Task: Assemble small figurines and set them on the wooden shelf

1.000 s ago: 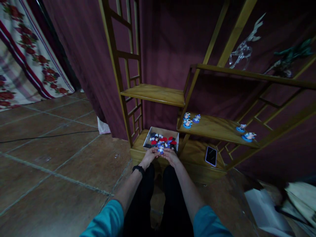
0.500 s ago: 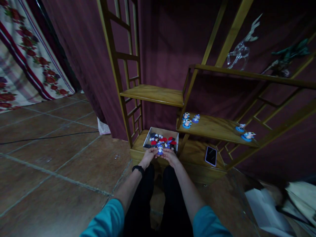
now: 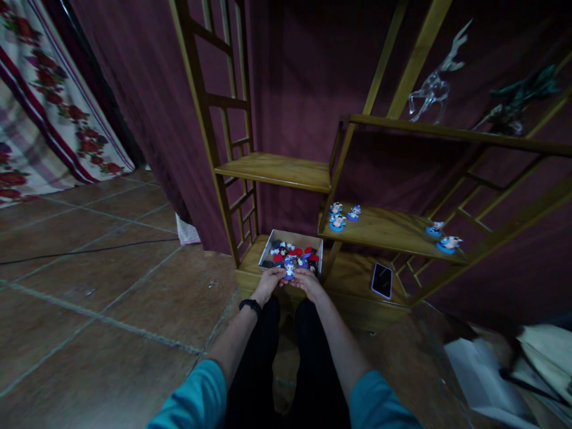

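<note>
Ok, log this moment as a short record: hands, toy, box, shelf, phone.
left hand: holds one side of a toy; dark band on its wrist
right hand: holds the toy's other side
toy: purple and white, upright, at the box's near edge
box: open, holding a jumble of red, dark and purple pieces
shelf: five figures, three at left, two at right
phone: lying right of the box

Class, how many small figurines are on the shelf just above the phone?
5. Left end of shelf: back figurine, front figurine, purple-based figurine. Right end: farther figurine, nearer figurine. None seems hidden.
</note>
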